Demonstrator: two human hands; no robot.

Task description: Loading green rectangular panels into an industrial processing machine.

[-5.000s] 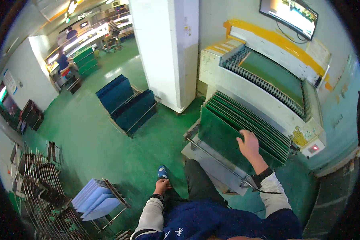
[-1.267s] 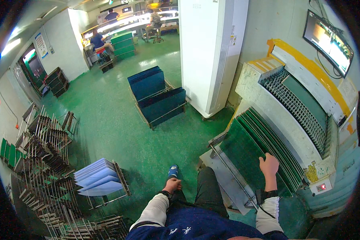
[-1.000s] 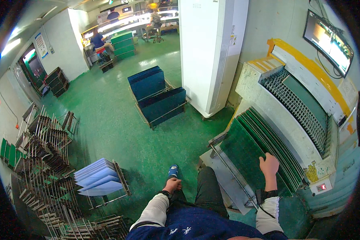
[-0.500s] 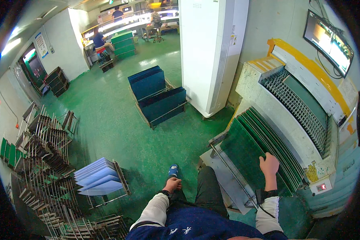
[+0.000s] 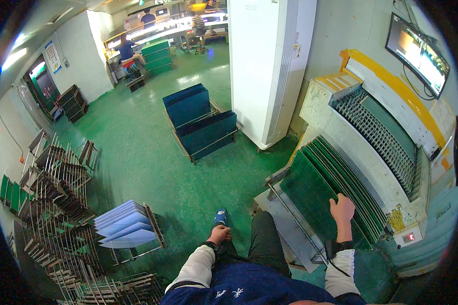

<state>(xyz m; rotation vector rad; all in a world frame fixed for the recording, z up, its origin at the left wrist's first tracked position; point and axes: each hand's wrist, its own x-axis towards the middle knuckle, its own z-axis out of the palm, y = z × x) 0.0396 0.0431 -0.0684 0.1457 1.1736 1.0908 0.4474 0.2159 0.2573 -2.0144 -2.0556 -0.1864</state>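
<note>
My right hand (image 5: 343, 209) is at the upper edge of a large green panel (image 5: 310, 190), with its fingers curled over that edge. The panel leans at the front of a row of similar green panels (image 5: 348, 178), upright in a metal-framed rack (image 5: 295, 225). My fingertips are partly hidden behind the edge. Low in front of my body, my left hand (image 5: 220, 235) is closed, with nothing visible in it. It hangs over my blue shoe (image 5: 220, 216), apart from any rack.
Beside the green panels stands a conveyor machine (image 5: 376, 137) with rows of rollers. A tall white cabinet (image 5: 259, 66) is ahead. Racks of dark blue panels (image 5: 206, 134) and light blue sheets (image 5: 127, 226) stand on the floor. Stacked metal racks (image 5: 61, 188) crowd the left. Several people sit far off.
</note>
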